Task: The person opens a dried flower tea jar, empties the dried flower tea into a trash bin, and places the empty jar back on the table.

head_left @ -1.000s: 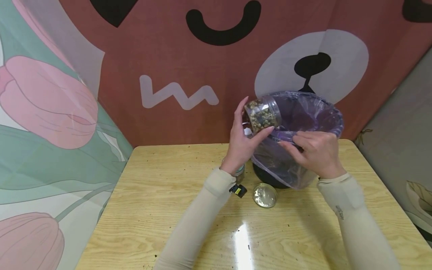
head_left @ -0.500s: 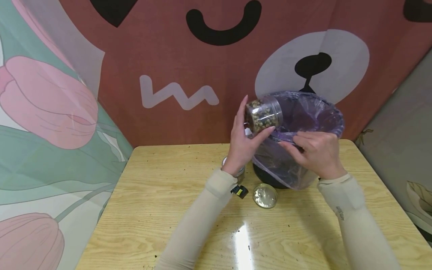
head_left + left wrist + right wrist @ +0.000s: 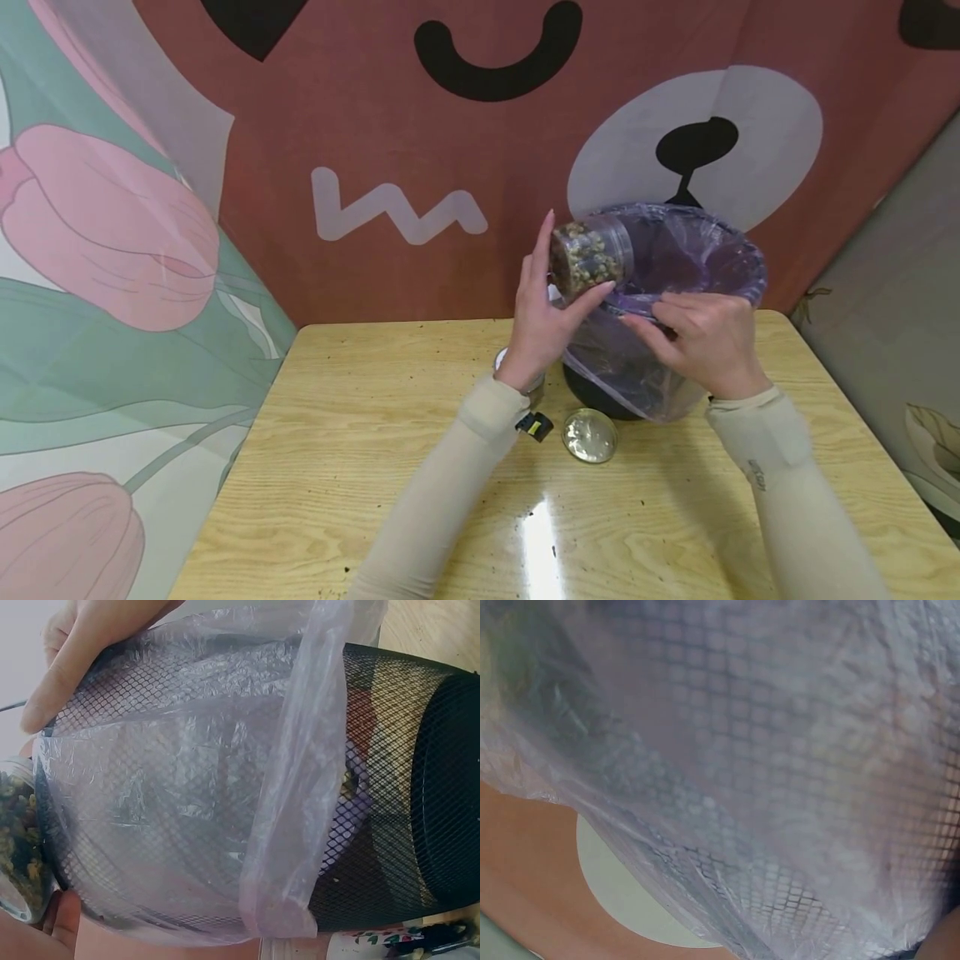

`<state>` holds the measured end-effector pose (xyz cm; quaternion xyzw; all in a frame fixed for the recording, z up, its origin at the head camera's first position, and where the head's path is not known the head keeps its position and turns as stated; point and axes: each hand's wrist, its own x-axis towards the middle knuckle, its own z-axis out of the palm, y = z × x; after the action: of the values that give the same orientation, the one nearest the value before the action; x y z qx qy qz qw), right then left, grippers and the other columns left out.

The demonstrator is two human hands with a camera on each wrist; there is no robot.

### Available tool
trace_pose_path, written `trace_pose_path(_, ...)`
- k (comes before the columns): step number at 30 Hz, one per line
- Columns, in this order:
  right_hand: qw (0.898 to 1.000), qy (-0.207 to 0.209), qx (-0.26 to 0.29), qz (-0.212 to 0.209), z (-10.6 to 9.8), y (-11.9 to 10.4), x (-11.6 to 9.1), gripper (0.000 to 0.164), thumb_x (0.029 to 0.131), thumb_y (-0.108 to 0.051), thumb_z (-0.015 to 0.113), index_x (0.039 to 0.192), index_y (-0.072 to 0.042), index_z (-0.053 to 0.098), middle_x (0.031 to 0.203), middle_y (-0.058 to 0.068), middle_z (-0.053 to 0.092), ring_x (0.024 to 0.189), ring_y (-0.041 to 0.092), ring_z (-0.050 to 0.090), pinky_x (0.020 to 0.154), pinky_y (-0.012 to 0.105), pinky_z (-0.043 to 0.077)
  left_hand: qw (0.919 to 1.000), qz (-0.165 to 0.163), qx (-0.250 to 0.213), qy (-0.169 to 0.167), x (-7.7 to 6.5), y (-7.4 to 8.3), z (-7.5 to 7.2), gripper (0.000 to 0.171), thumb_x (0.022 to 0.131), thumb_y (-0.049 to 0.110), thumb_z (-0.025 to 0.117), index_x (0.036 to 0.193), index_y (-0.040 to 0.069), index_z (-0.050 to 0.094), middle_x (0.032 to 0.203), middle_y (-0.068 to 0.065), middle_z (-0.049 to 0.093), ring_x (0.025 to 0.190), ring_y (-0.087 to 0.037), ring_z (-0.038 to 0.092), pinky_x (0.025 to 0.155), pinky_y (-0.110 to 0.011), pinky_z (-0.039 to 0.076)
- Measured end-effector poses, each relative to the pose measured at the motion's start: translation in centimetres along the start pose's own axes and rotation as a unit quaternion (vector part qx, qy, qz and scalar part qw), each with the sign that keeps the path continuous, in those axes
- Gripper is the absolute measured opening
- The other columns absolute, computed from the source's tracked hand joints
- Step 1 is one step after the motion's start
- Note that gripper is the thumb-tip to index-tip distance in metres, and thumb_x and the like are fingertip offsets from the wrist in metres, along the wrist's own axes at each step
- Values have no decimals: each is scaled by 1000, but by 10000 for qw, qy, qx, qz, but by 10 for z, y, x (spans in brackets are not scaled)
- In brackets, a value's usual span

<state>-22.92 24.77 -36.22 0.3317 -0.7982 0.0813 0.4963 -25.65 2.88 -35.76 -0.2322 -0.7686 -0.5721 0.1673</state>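
My left hand [image 3: 537, 321] grips a clear jar [image 3: 588, 254] of small dried yellow-brown buds, tipped on its side. The jar's mouth points into the wastebasket [image 3: 600, 398], at its left rim. The left wrist view shows the jar [image 3: 19, 847] at the left edge and the basket's black mesh [image 3: 390, 787]. A purple plastic bag [image 3: 693, 242] lines the basket and folds down outside. With curled fingers and thumb, my right hand [image 3: 705, 337] holds the near rim through the bag. Bag and mesh fill most of the right wrist view, where the bag [image 3: 780, 787] looks blurred.
A round clear lid [image 3: 590, 436] lies on the wooden table [image 3: 360, 467] in front of the basket. Another jar [image 3: 534, 390] stands partly hidden behind the left wrist. Dark crumbs are scattered over the table. A printed cloth [image 3: 390, 133] hangs behind.
My left hand and the jar have shifted slightly right, further over the basket's edge. The right hand stays at the rim.
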Motion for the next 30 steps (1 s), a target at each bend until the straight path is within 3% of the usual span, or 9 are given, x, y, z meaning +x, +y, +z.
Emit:
trace_pose_path(10,10000,22,-17,72,-5,-1,-1,66,106,-56,49,53,-21,32,46,-6,31,41,3,14,42,23,8,9998,101,82,-133,-1,1,4,106,91,35,81,165,45,6,144,-7,44,129,-16,49,111,-45,46)
trace_pose_path(21,10000,9,48,68,-3,-1,-1,66,106,-56,48,52,-21,32,47,-8,28,40,3,15,41,23,9,9998,116,142,-58,-1,0,3,106,90,37,81,165,45,6,145,-7,44,128,-16,50,109,-42,47)
trace_pose_path(30,9999,-10,88,130,-3,-1,0,66,106,-55,49,52,-21,31,47,-8,28,40,4,16,42,24,9,9992,168,342,-94,-1,0,3,111,91,38,80,165,45,-3,150,-7,41,133,-15,46,112,-41,46)
